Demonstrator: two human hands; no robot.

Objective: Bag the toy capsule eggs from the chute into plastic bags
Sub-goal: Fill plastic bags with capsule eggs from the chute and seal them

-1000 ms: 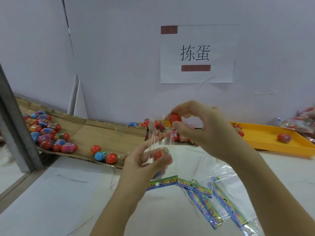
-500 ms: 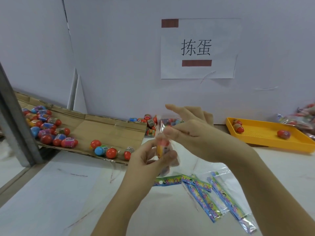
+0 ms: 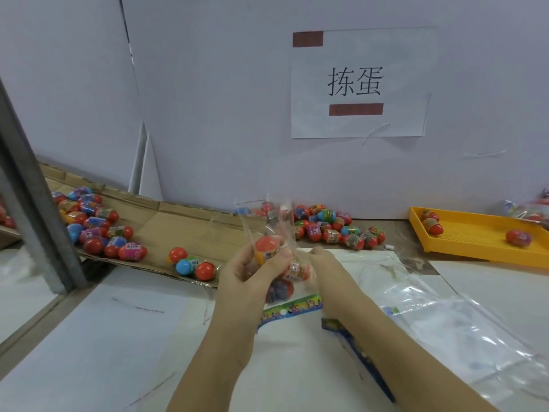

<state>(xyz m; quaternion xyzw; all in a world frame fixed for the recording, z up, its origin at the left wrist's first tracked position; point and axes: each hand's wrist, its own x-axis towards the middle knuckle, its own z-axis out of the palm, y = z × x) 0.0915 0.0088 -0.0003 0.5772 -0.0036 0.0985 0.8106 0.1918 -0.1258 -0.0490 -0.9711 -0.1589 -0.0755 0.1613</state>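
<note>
Found clear bag [image 3: 277, 223] held upright over table [image 3: 89, 352] in left hand [image 3: 246, 275], thumb pressed on red-topped egg [image 3: 265, 244] inside. Counted at least 3 eggs in it. Found right hand [image 3: 325, 263] against bag's right side, fingers hidden; grip not determinable. Noted loose eggs [image 3: 205, 270] on cardboard chute [image 3: 184, 230] at left, spare bags [image 3: 445, 322] flat at right.
</note>
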